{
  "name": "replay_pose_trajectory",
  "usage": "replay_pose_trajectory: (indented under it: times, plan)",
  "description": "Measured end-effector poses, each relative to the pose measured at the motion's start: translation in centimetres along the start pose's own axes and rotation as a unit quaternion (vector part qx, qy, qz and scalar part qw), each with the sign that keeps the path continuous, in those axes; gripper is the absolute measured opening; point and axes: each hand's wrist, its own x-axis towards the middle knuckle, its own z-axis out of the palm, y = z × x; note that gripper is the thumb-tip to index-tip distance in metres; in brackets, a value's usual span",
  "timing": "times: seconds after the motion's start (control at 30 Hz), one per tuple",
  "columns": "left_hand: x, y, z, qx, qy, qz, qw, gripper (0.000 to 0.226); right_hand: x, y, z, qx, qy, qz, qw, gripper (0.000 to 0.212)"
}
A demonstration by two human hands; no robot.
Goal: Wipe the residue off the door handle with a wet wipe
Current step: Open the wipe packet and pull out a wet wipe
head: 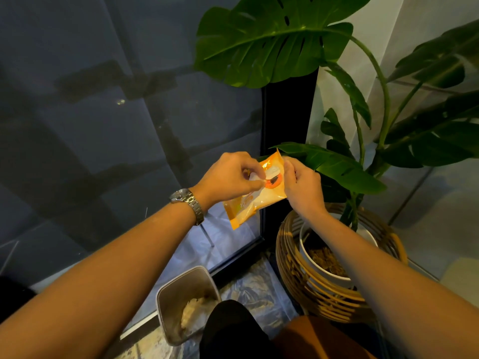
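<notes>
Right hand (302,187) grips the orange wipe pack (261,199) by its edge; left hand (230,174) pinches something white at its opening. Monstera leaves (334,164) crowd just behind the fingers (246,167), rattan basket (311,283) and grey bin (178,301) below. Flap or wipe: unclear.

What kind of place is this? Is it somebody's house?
Probably indoors by a glass door or window, maybe a home: a big dark glass panel, a leafy plant in a woven basket, and a small bin.
</notes>
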Motion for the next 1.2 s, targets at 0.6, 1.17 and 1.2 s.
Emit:
replay_pose_trajectory:
  times: [0.6,1.17,1.2]
  plan:
    - [0.4,0.5,1.3,0.298,-0.043,0.082,0.950,0.021,-0.3,0.8,-0.2,-0.043,-0.026,-0.019,0.999,0.034]
    - [0.4,0.2,1.2,0.079,-0.064,0.000,0.995,0.013,-0.5,1.4,-0.9,0.000,0.007,0.017,1.000,0.033]
    - [0.4,0.4,1.2,0.093,-0.072,-0.001,0.993,0.012,-0.5,1.4,-0.9,-0.002,0.007,0.015,1.000,0.033]
